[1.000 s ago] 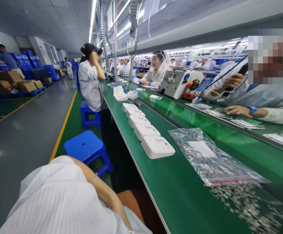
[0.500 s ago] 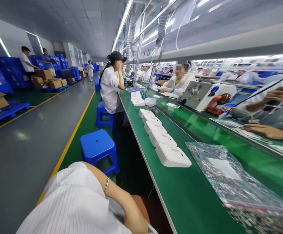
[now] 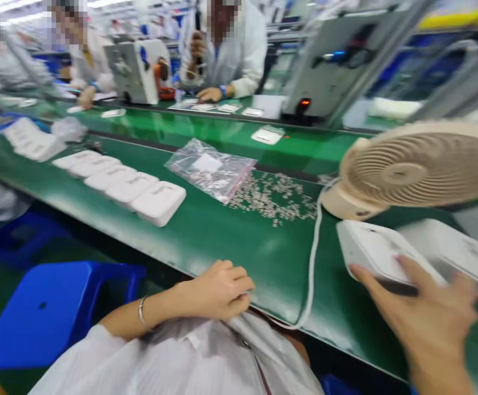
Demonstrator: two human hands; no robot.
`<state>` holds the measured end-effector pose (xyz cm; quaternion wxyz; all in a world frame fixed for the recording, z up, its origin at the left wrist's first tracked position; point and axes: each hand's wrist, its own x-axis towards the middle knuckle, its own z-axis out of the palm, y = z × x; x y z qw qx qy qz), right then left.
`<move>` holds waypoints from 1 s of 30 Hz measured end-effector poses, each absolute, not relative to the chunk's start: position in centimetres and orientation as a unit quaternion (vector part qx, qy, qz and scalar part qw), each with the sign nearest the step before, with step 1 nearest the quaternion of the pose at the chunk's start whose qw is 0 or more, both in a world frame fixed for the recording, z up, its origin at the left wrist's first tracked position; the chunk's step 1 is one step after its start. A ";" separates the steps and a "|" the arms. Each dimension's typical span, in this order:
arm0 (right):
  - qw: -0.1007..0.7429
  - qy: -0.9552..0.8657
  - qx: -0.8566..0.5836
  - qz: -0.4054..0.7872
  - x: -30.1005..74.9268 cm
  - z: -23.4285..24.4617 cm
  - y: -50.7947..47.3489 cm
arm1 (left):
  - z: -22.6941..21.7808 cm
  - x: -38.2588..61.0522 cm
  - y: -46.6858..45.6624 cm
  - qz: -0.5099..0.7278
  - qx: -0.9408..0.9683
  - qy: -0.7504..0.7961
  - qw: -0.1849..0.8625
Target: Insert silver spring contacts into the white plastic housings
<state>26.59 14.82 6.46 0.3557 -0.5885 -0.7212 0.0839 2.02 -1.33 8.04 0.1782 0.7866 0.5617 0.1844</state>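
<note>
My right hand (image 3: 436,312) reaches over a white plastic housing (image 3: 381,247) at the right of the bench. Its thumb lies along the near side and its fingers over the top, gripping it. A second white housing (image 3: 453,249), blurred, is just beyond to the right. My left hand (image 3: 222,288) rests at the bench's front edge with its fingers curled closed; whatever they may hold is hidden. In front of it on the green bench (image 3: 231,236) lie loose small metal parts (image 3: 274,197) beside a clear zip bag (image 3: 212,167) holding more of them.
Several white housings (image 3: 159,200) stand in a row at the left. A beige fan (image 3: 420,170) is at the right, its white cable (image 3: 313,258) crossing the bench. Co-workers sit across the green belt (image 3: 305,140). A blue stool (image 3: 37,312) stands at lower left.
The view has swung right and down from the aisle to the bench. Both my hands are now visible, the right one on a white housing; the fan and scattered metal parts have come into view.
</note>
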 end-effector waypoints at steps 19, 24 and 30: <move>0.230 -0.823 -0.331 0.401 18.5 8.8 12.9 | 4.1 1.6 -1.7 0.334 0.660 0.647 -0.183; 0.290 -0.808 -0.420 0.292 16.7 6.5 17.5 | 4.1 2.1 -1.5 0.325 0.657 0.649 -0.202; 0.232 -0.874 -0.386 0.181 15.2 5.4 18.9 | 4.0 1.2 -2.2 0.314 0.668 0.637 -0.221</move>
